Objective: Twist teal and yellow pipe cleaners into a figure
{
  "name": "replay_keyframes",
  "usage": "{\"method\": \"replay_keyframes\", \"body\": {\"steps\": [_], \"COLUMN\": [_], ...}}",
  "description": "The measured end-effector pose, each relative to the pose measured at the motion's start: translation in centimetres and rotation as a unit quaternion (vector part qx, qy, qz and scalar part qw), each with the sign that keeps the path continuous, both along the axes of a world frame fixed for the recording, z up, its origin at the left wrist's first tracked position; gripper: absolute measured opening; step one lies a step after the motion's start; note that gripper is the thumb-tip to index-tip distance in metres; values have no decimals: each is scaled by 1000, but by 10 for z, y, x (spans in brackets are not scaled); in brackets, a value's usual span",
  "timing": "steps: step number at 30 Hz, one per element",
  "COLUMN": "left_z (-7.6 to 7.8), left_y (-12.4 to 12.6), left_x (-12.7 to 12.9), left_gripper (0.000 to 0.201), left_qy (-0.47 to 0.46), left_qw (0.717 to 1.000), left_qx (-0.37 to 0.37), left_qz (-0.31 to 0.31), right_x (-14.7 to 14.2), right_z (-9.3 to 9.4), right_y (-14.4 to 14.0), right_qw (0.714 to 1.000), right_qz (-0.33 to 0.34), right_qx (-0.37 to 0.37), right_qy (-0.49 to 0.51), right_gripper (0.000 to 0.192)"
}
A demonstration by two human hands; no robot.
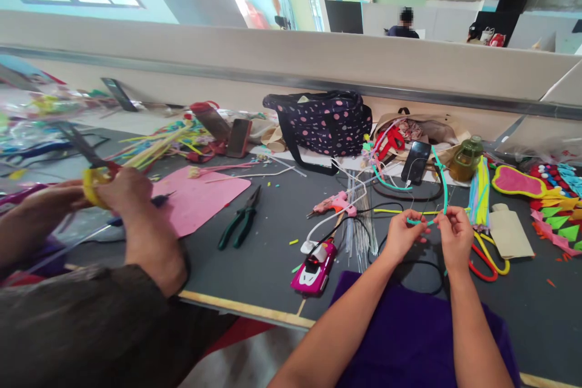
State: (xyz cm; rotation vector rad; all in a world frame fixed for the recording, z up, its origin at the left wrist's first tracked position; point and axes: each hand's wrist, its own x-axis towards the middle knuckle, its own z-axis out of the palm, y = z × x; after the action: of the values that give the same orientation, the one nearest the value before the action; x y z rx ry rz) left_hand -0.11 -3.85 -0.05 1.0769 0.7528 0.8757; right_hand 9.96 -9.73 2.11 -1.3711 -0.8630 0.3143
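Above the dark table edge, my left hand (407, 235) and my right hand (454, 233) are close together, fingertips pinched. Between them runs a turquoise pipe cleaner (445, 185), both hands gripping it; its free part rises above my right hand. A yellow pipe cleaner (386, 211) lies just behind my hands. To the right of my right hand are scissors (491, 264) with red and yellow handles, partly hidden by the wrist. Thin metallic wires (360, 242) lie left of my left hand, near a pink glue gun (340, 203).
A co-worker's hands (130, 194) at left hold yellow-handled scissors (93, 188). Green-handled pliers (240, 221), a magenta power strip (314, 273) with cables and pink paper (204, 194) lie on the table. Behind stand a patterned bag (325, 124), a phone (416, 162) and a jar (466, 159).
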Motion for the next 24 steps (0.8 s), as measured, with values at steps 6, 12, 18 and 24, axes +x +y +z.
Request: {"method": "replay_keyframes", "body": {"steps": [6,12,18,24], "left_z": [2,-1,-1,-1], "left_y": [3,6,10,15], "left_x": [-2,-3,-5,-7], "left_gripper": [23,22,27,28], "left_qy": [-8,2,-10,-26], "left_qw": [1000,999,998,993], "left_qx": [12,21,-5,-6], "left_qz": [19,26,63,119], "right_x": [-3,-5,-10,-12], "right_z": [1,-1,2,1], "right_y": [0,-1,-3,-4], "right_qw": [999,1000,999,998], "right_qz": [17,21,46,58], "right_qx": [8,10,8,13], "right_qy": [30,9,-4,25], "right_gripper": [24,26,23,27]}}
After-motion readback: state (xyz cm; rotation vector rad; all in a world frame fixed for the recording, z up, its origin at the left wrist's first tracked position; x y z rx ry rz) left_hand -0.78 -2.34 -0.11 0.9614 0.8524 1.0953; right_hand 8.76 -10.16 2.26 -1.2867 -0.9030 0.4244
